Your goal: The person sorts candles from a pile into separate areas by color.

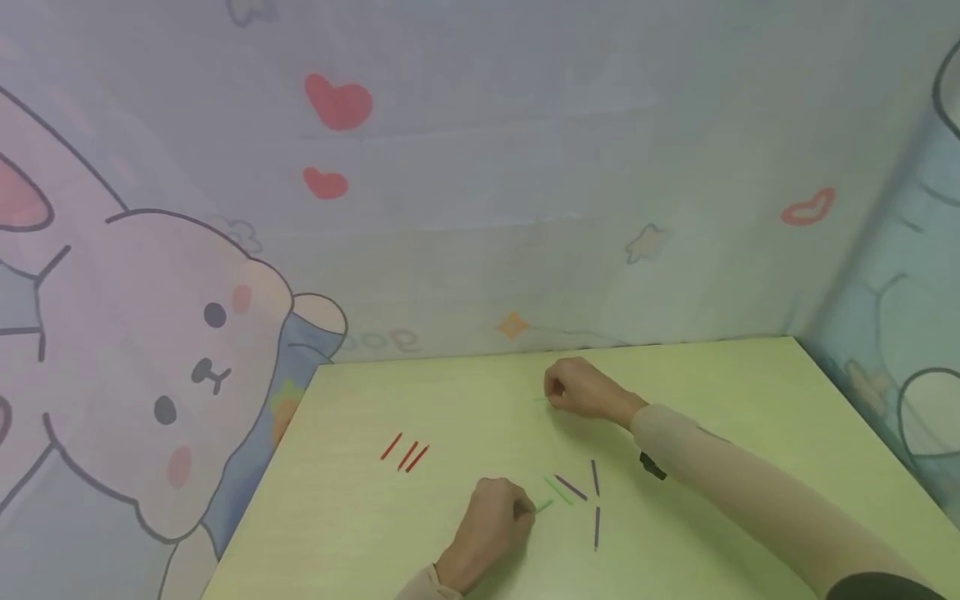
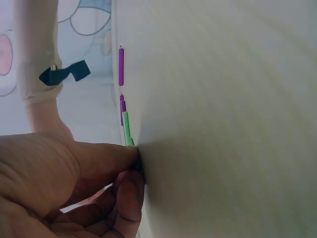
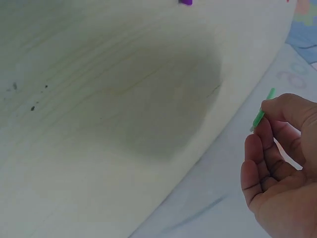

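My left hand (image 1: 489,523) is low over the table, pinching a thin green stick (image 1: 544,505) between thumb and fingertips near the tabletop. Another green stick (image 1: 558,490) lies just beyond it, beside a slanted purple stick (image 1: 572,487). Two more purple sticks, a far one (image 1: 596,477) and a near one (image 1: 597,529), lie roughly in line to the right. Farther back, my right hand (image 1: 588,390) holds a thin green stick (image 3: 271,94) between thumb and forefinger, raised off the table in the right wrist view. The purple ones show a narrow tip in the left wrist view.
Three red sticks (image 1: 407,454) lie slanted side by side on the left of the pale yellow-green table (image 1: 352,533). A cloth backdrop (image 1: 480,275) printed with a rabbit and hearts hangs behind the table's far edge. A dark strap is at the right sleeve (image 1: 720,467).
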Tool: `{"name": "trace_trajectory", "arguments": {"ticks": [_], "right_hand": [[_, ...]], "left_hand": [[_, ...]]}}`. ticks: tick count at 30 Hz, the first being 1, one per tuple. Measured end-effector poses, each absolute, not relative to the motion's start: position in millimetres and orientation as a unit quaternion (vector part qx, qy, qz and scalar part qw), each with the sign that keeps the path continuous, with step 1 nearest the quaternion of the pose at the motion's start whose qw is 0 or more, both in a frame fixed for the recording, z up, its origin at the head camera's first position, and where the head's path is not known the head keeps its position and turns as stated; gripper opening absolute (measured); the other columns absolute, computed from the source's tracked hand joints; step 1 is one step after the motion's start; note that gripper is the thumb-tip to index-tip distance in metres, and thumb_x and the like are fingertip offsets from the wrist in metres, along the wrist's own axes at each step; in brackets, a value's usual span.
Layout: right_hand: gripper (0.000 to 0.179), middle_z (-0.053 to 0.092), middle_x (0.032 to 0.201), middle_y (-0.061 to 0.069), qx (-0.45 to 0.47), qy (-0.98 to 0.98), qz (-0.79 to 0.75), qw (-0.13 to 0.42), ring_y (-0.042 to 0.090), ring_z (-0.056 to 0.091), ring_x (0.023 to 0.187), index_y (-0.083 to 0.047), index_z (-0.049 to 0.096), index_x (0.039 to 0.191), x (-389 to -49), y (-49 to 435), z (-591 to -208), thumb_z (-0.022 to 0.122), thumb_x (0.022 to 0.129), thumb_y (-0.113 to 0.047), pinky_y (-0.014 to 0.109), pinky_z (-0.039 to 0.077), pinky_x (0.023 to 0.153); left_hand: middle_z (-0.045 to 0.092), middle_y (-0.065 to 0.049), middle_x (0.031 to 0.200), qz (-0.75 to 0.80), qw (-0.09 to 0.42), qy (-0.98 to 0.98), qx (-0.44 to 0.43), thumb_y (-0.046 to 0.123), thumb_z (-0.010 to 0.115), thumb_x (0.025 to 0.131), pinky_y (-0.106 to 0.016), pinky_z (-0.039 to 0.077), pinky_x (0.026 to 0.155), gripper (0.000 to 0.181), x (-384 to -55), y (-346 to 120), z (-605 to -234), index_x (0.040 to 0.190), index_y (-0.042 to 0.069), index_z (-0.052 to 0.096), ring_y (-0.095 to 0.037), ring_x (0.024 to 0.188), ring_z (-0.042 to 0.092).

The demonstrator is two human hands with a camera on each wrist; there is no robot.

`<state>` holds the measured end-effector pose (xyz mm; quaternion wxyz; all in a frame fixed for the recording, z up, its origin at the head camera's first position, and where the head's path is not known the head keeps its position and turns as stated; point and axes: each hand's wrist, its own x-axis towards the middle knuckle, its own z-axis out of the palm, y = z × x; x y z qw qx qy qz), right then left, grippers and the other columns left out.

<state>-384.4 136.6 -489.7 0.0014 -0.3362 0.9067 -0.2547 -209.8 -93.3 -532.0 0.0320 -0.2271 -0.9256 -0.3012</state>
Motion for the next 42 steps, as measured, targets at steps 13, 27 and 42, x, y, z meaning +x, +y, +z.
{"name": "trace_trajectory", "arguments": {"ticks": [13,27,42], "right_hand": [[0.015,0.072,0.091,-0.002,-0.307,0.923,-0.23,0.012,0.014,0.062,0.086,-0.011,0.077,0.09,-409,134,-516,0.075,0.1,-0.001,0.038,0.058,0.084],[0.013,0.072,0.091,0.001,-0.298,0.924,-0.239,0.017,0.016,0.06,0.085,-0.008,0.076,0.09,-412,126,-524,0.075,0.101,0.001,0.038,0.056,0.082],[0.01,0.072,0.092,-0.001,-0.29,0.928,-0.233,0.023,0.015,0.062,0.087,-0.008,0.077,0.092,-415,128,-531,0.078,0.099,-0.001,0.038,0.058,0.083]], "left_hand": [[0.085,-0.007,0.089,-0.303,0.043,-0.923,-0.231,-0.01,0.082,0.084,-0.014,0.056,0.067,0.017,-208,-92,-532,0.089,0.005,0.088,-0.007,0.076,0.076],[0.085,-0.004,0.089,-0.298,0.052,-0.926,-0.226,-0.011,0.081,0.081,-0.013,0.055,0.067,0.022,-209,-94,-532,0.088,0.008,0.089,-0.001,0.077,0.073],[0.085,-0.003,0.088,-0.296,0.058,-0.926,-0.226,-0.013,0.079,0.078,-0.012,0.051,0.063,0.026,-209,-94,-532,0.087,0.008,0.089,0.005,0.069,0.059]]}}
